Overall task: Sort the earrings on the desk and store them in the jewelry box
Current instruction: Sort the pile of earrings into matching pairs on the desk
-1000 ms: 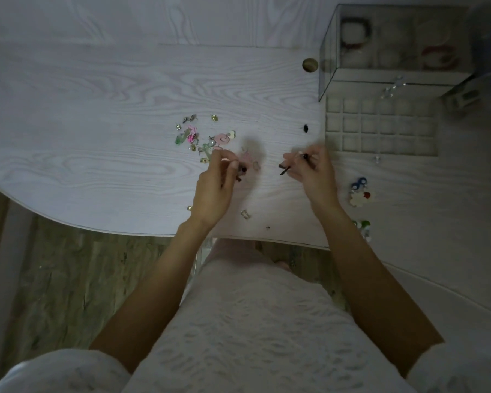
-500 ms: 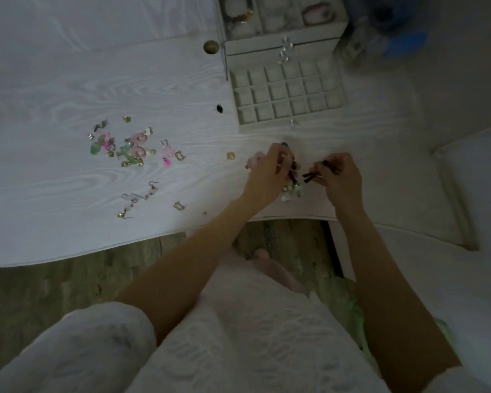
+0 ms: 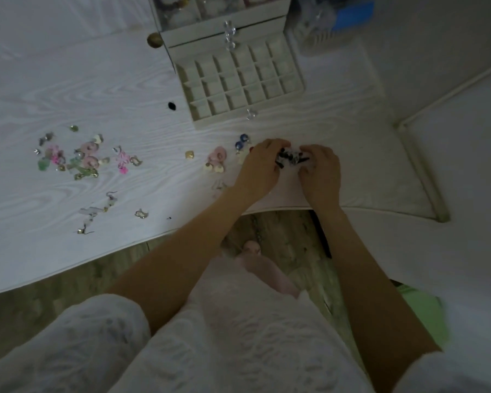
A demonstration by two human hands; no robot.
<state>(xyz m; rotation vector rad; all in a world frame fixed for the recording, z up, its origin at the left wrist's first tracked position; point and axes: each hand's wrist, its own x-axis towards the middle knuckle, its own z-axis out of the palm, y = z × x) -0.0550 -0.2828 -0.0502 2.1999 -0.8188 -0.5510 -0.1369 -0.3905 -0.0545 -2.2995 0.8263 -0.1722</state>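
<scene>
Gripping dark earrings [image 3: 291, 159], details blurred, both hands

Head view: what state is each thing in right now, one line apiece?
Jewelry box drawer: pulled out, its compartments look empty.
Black-and-white earrings: held between both hands, over the desk.
Left hand: fingers curled on the earrings.
Right hand: fingers curled on the earrings.
Loose earring pile: unsorted, lying on the desk.
Pink ring earrings: lying on the desk beside the left hand.
</scene>
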